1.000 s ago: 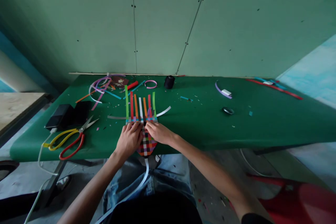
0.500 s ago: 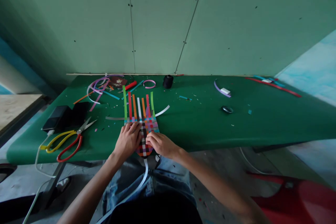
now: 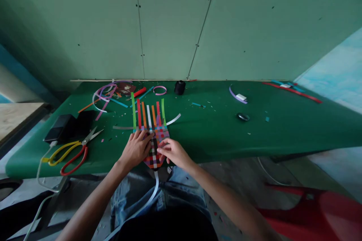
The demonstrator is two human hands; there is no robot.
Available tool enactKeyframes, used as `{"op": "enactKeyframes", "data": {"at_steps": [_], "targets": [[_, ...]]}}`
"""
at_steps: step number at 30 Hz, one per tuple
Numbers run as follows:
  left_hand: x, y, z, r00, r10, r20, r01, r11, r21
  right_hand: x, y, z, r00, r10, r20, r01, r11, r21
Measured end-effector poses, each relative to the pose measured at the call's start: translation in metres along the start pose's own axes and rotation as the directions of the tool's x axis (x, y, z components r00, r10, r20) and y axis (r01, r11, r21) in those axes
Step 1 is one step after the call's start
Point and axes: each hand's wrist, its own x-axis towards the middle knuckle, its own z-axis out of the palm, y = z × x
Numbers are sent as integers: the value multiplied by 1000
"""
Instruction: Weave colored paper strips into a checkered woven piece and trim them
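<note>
Flat and loose, my left hand (image 3: 137, 147) rests on the left side of the woven piece (image 3: 158, 161), not closed around it. My right hand (image 3: 175, 153) is at the piece's right edge with its fingers bent; from so far away, I cannot tell if thumb and finger pinch it.

Closest to the head camera, a long white strip (image 3: 156, 188) hangs from the near tip of the piece, over the blue jeans (image 3: 181, 188). The piece lies by the near edge of the green table (image 3: 203, 135), right below my hands. Green, red, orange and white ends stick out from its far side.

Scissors (image 3: 85, 143) lie to the left, one handle yellow and one red. Just past them is a black box (image 3: 60, 128) with a white cable plugged in; I cannot see what is inside. Well off to the right is a dark, shiny oval thing (image 3: 243, 116).

Farther back are a messy heap of colored strips (image 3: 109, 92), a pink ring (image 3: 160, 94) and a black spool (image 3: 180, 87). Behind everything is the green wall (image 3: 169, 26).
</note>
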Motion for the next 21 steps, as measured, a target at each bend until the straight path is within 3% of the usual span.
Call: {"op": "enactKeyframes", "data": {"at_steps": [6, 13, 17, 21], "targets": [[-2, -2, 4, 1000, -13, -15, 12, 999, -38, 16, -9, 1, 988, 157, 1, -155, 972, 179], [-2, -2, 4, 1000, -23, -4, 23, 999, -32, 20, -17, -3, 980, 186, 66, -194, 969, 152], [-3, -2, 5, 1000, -24, -10, 23, 999, -42, 28, -20, -7, 999, -33, 12, 33, 999, 37], [-3, -2, 5, 999, -27, -23, 26, 998, -53, 41, -14, -9, 951, -306, -40, 284, 921, -268]]}}
